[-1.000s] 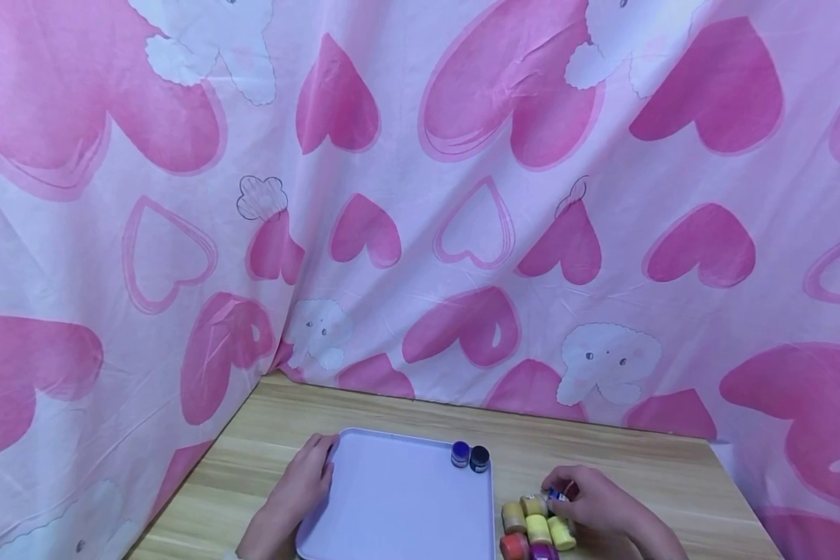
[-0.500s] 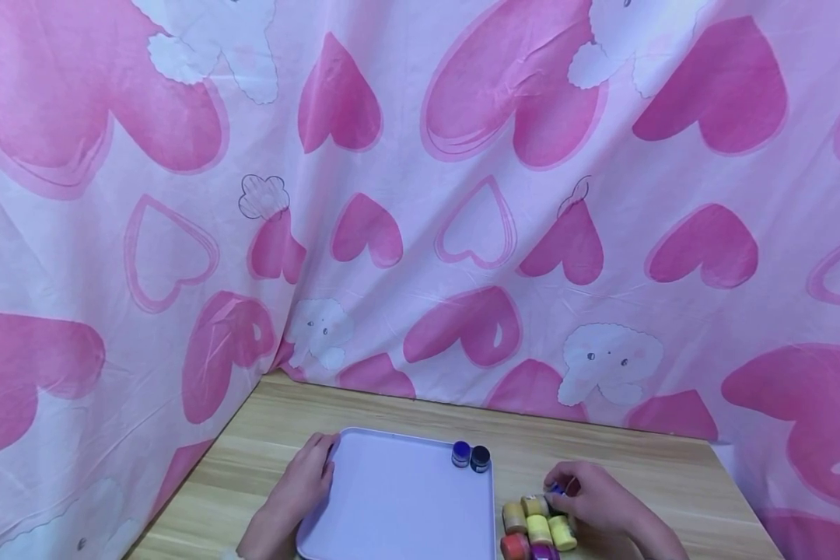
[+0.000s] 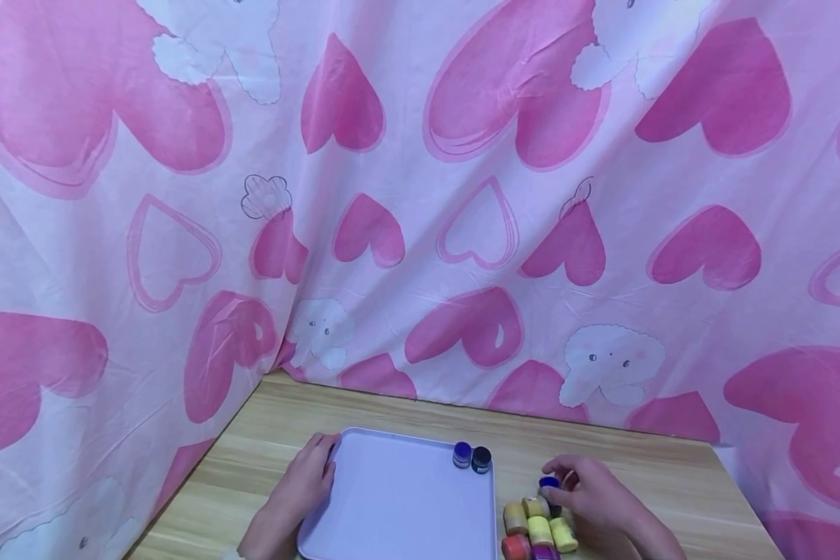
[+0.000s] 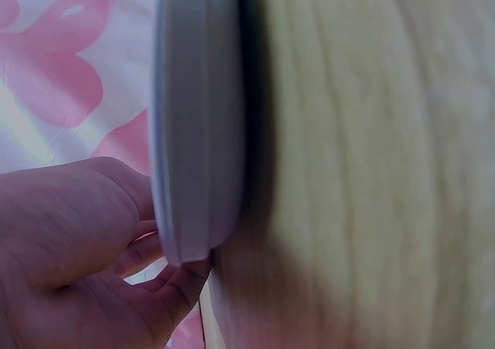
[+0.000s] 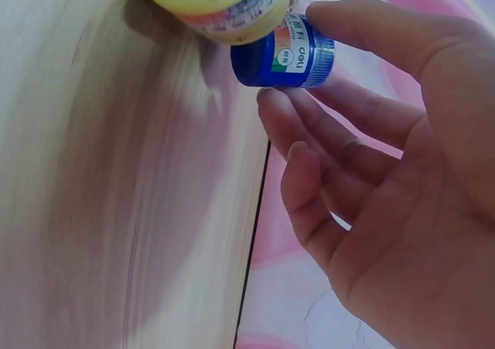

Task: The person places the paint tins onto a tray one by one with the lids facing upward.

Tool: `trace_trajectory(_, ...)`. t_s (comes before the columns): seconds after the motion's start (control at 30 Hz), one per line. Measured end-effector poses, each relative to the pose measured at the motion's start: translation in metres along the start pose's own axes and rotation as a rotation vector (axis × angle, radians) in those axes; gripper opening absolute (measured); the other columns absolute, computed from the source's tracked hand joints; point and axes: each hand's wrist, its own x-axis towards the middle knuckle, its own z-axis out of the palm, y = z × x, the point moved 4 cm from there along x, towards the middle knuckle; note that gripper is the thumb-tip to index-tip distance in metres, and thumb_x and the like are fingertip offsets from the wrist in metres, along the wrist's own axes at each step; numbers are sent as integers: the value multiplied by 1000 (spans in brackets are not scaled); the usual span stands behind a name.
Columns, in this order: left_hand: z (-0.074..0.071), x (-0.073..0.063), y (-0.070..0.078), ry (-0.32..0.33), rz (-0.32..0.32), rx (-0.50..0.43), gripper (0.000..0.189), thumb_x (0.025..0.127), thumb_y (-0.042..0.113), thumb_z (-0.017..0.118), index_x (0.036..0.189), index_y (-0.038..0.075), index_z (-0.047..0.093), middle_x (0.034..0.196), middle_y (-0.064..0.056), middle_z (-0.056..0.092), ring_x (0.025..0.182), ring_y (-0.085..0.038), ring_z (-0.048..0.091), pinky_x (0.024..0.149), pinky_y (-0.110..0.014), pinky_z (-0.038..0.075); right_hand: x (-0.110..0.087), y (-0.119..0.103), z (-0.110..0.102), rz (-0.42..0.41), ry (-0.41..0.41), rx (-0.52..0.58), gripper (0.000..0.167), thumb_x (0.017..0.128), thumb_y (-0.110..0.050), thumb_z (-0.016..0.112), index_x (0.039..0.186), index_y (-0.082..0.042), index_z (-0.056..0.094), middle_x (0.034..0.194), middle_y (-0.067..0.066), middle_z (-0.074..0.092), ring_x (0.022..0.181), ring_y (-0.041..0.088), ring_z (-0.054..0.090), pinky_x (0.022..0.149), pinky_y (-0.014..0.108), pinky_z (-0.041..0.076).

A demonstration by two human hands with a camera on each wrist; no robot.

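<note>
My right hand [image 3: 598, 494] pinches a small blue paint jar [image 5: 286, 55] between thumb and fingers, at the back of a cluster of jars right of the tray. In the right wrist view a yellow paint jar [image 5: 224, 5] partly covers the blue one. My left hand [image 3: 301, 482] grips the left rim of a pale lavender tray [image 3: 399, 498]; the left wrist view has its fingertips [image 4: 189, 275] at the tray's edge. A violet-blue jar [image 3: 462, 454] and a black jar [image 3: 481, 460] stand side by side in the tray's far right corner.
Beside the tray's right edge sit ochre jars [image 3: 515, 517], yellow jars [image 3: 540, 530], an orange-red jar [image 3: 516, 547] and a magenta jar [image 3: 546, 552], cut off below. The wooden table [image 3: 364, 404] meets a pink heart-patterned curtain [image 3: 462, 233] behind and at the sides.
The blue jar, earlier mostly behind my right fingers, now shows its cap upward and sits slightly further back. My right hand has shifted a little away from me. The left hand holds still.
</note>
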Motion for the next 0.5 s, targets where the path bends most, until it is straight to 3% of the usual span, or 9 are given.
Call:
trace_trajectory(0.17,2,0,-1,-4,-8,-5,43,97,-5,70,139,-4,65,128,-16,69,122,-37,70,109,-53,58,1,-2,3,9,25,19,39,94,-28,86,124,-6,76,100,0,72,92,20,62,72,25,58)
trace_trajectory(0.5,3,1,-2,-27,-28,-9,44,98,-5,70,141,-5,63,128,-17,68,123,-38,70,109,-53,57,3,-14,6,-140,86,37,35,94,-29,85,123,-13,74,112,1,71,93,14,66,77,22,60)
